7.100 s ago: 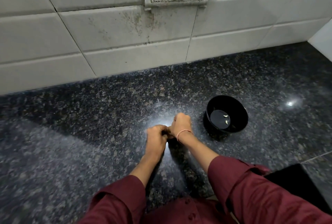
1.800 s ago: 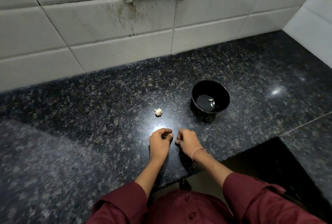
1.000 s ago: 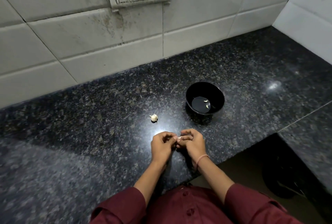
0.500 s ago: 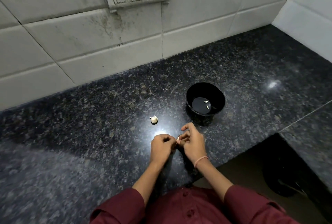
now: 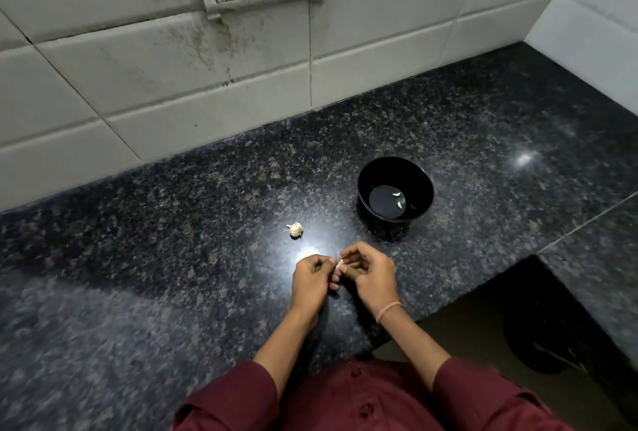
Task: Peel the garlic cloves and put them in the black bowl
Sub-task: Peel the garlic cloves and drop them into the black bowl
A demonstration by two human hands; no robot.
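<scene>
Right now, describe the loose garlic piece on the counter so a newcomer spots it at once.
Start at the dark speckled countertop below the tiled wall. Left of the black bowl lies a small garlic bulb. Unlike the peeled cloves inside the bowl, it rests alone on bare stone.

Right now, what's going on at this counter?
A person is peeling garlic over the dark granite counter. The left hand and right hand pinch a small garlic clove between their fingertips, near the front edge. The black bowl behind the hands holds two peeled cloves. A partial garlic bulb lies on the counter to the bowl's left, untouched.
</scene>
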